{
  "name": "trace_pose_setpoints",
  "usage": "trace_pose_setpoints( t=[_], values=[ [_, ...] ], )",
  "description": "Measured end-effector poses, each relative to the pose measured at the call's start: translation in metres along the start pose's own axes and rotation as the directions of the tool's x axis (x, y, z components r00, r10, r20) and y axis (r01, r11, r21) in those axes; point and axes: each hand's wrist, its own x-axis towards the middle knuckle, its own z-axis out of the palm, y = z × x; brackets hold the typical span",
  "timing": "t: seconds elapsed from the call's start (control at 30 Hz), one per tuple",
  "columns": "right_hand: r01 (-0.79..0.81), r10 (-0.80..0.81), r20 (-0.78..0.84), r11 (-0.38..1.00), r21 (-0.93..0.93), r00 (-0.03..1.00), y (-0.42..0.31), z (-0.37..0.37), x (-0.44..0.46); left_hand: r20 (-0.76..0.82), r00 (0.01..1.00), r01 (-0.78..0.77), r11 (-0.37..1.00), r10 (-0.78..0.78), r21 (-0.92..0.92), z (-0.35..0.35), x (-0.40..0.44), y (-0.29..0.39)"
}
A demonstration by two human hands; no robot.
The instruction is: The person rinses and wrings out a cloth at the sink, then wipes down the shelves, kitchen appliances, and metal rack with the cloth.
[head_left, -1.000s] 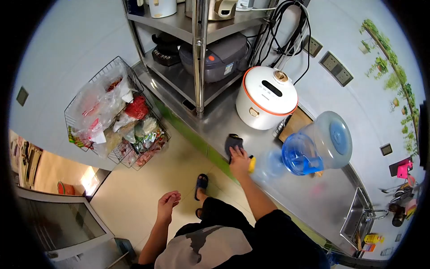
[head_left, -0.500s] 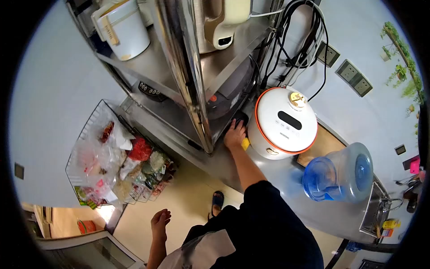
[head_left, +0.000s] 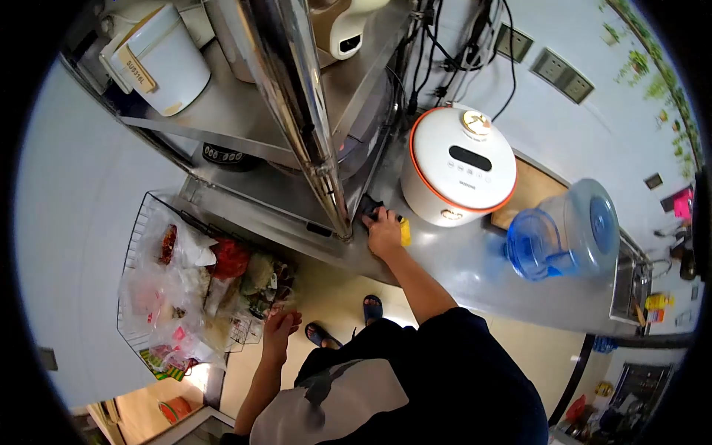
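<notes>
The right hand [head_left: 384, 231] lies palm down, its closure indeterminable, over a black-and-yellow cloth [head_left: 405, 231], probably light, pliant and best held flat mid-piece, on the steel counter [head_left: 452, 259] beside the white, orange-rimmed round cooker [head_left: 463, 159]; the left hand [head_left: 278, 334], loosely half-curled, seems empty.

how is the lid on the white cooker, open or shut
Shut: the lid meets the orange band with no gap showing.

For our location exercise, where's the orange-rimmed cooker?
In the head view, the orange-rimmed cooker is right of centre on the counter, between the rack and water jug.
</notes>
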Motion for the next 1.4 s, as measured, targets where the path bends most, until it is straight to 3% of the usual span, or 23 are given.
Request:
trace_pose_setpoints(
  t=[0.2,0.27,0.37,0.5,0.53,0.57,0.6,0.63,0.7,0.73,0.77,0.8,0.87,0.9,0.97,1.0,1.07,1.13,1.2,1.27,1.3,1.37,1.4],
  values=[
    [0.166,-0.167,0.019,0.985,0.051,0.986,0.008,-0.014,-0.100,0.168,0.983,-0.097,0.988,0.075,0.124,-0.028,0.019,0.014],
    [0.066,-0.068,0.021,0.993,0.094,0.997,0.017,-0.020,-0.125,0.173,0.982,-0.101,0.983,0.075,0.151,-0.045,0.018,0.011],
    [-0.335,0.334,0.030,0.940,0.059,0.942,0.003,-0.037,-0.138,0.253,0.964,-0.132,0.970,0.078,0.203,-0.078,0.020,-0.004],
    [-0.380,0.380,-0.046,0.925,0.026,0.924,-0.048,-0.005,-0.118,0.215,0.976,-0.034,0.997,0.017,0.074,-0.108,0.012,-0.012],
    [-0.350,0.349,-0.055,0.937,-0.010,0.936,-0.066,0.012,-0.112,0.219,0.976,-0.034,0.997,0.017,0.072,-0.116,0.013,-0.015],
    [-0.325,0.323,0.082,0.946,0.010,0.943,-0.086,0.021,-0.103,0.226,0.974,-0.037,0.996,0.019,0.075,-0.122,0.013,-0.017],
    [-0.264,0.263,0.095,0.965,0.000,0.960,-0.111,0.030,-0.098,0.233,0.972,-0.041,0.996,0.022,0.078,-0.127,0.013,-0.019],
    [-0.255,0.250,0.064,0.965,0.066,0.966,-0.137,0.041,-0.094,0.235,0.972,-0.046,0.996,0.028,0.072,-0.131,0.013,-0.020],
    [-0.284,0.180,0.338,0.914,0.291,0.924,-0.185,0.031,-0.087,0.221,0.975,-0.037,0.995,0.016,0.089,-0.139,0.011,-0.017],
    [-0.108,0.018,0.227,0.913,0.393,0.974,-0.200,0.038,-0.087,0.220,0.975,-0.046,0.995,0.026,0.086,-0.141,0.009,-0.014],
    [-0.084,0.024,0.109,0.801,0.593,0.994,-0.214,0.044,-0.092,0.206,0.978,-0.058,0.991,0.033,0.118,-0.142,0.006,-0.010],
    [-0.200,0.017,0.282,0.745,0.637,0.959,-0.227,0.024,-0.088,0.191,0.981,-0.069,0.986,0.040,0.149,-0.144,0.004,-0.007],
    [-0.196,-0.012,0.257,0.611,0.767,0.966,-0.234,0.030,-0.087,0.204,0.977,-0.079,0.995,0.064,0.067,-0.151,0.004,-0.012],
    [-0.188,-0.018,0.252,0.614,0.766,0.967,-0.238,0.025,-0.084,0.205,0.977,-0.070,0.995,0.055,0.066,-0.154,0.004,-0.011],
    [-0.307,0.050,0.307,0.313,0.899,0.950,-0.235,0.013,-0.080,0.208,0.977,-0.050,0.997,0.035,0.063,-0.159,0.003,-0.012],
    [-0.303,0.048,0.304,0.319,0.898,0.951,-0.235,0.001,-0.077,0.209,0.977,-0.053,0.997,0.040,0.057,-0.161,0.003,-0.013],
    [0.023,0.200,-0.138,0.489,0.872,0.970,-0.229,-0.026,-0.065,0.225,0.973,-0.084,0.988,0.053,0.130,-0.165,0.005,-0.015],
    [0.110,0.365,-0.308,0.474,0.874,0.878,-0.216,-0.033,-0.040,0.225,0.973,-0.077,0.992,0.053,0.100,-0.162,0.002,-0.009],
    [0.118,0.530,-0.431,0.523,0.844,0.730,-0.201,-0.034,-0.009,0.221,0.974,-0.070,0.995,0.053,0.070,-0.162,0.002,-0.003],
    [-0.108,0.529,-0.471,0.738,0.666,0.706,-0.194,-0.042,0.011,0.206,0.978,-0.047,0.996,0.031,0.073,-0.162,0.006,0.000],
    [-0.204,0.489,-0.423,0.803,0.560,0.763,-0.184,-0.033,0.022,0.199,0.979,-0.049,0.997,0.035,0.066,-0.163,0.009,-0.001],
    [-0.186,0.447,-0.443,0.835,0.518,0.777,-0.177,-0.002,0.050,0.156,0.982,-0.116,0.992,0.108,0.041,-0.167,0.018,-0.006],
    [-0.144,0.308,-0.478,0.926,0.349,0.822,-0.188,0.000,0.057,0.146,0.983,-0.113,0.993,0.106,0.036,-0.169,0.022,-0.007]
  ],
)
